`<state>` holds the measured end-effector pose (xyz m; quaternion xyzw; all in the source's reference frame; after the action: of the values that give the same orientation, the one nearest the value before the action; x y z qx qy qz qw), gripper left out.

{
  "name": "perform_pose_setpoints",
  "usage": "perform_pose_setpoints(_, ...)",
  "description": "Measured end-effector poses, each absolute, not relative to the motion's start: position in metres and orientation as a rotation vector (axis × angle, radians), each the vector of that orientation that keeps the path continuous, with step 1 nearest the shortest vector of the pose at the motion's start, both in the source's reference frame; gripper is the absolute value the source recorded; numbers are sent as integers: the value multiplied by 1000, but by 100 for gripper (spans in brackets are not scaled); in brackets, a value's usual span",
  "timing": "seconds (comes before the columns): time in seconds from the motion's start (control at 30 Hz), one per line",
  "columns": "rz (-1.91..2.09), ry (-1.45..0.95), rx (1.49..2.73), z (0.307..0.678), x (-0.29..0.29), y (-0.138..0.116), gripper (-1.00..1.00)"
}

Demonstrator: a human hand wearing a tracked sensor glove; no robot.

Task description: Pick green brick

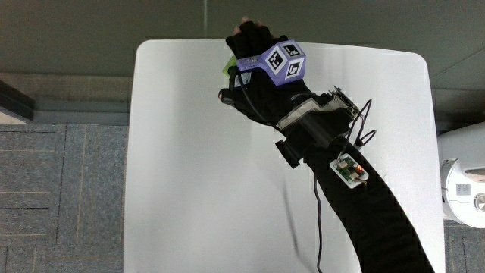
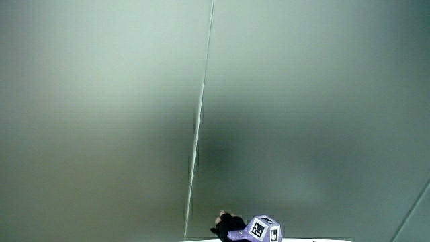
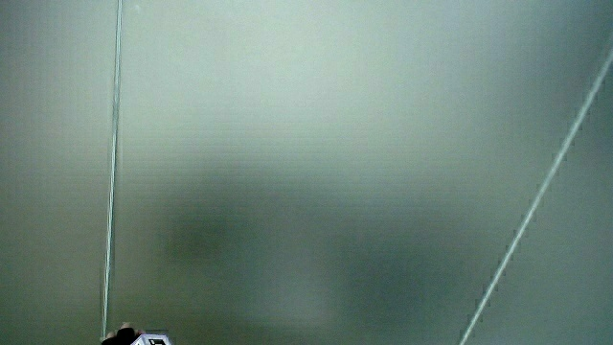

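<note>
Here, gloved hand (image 1: 254, 57) reaches to surface (image 1: 197, 167) edge farthest from person, patterned cube (image 1: 279, 64) on its back. Green brick (image 1: 229, 65) shows only as sliver beside hand, mostly covered by it, at that same edge. Whether fingers have closed on brick cannot be told. Both side views show mostly pale wall, hand (image 2: 228, 225) just peeking in. Step judged: grasp phase of pick, not yet clearly lifted. Next move calls for firm closure, then straight lift clear of edge.
</note>
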<state>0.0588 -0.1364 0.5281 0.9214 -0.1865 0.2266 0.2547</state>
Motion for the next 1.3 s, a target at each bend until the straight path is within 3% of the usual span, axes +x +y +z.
perform_pose_setpoints(0.37,567,-426,2478,539,64,-141,0)
perform_pose_setpoints(0.6,578,-426,2497,543,66,-138,33)
perform_pose_setpoints(0.8,595,-455,2594,536,68,-137,62)
perform_pose_setpoints(1.07,589,-494,2595,533,66,-136,100)
perform_pose_setpoints(1.3,622,-545,2666,509,69,-140,100)
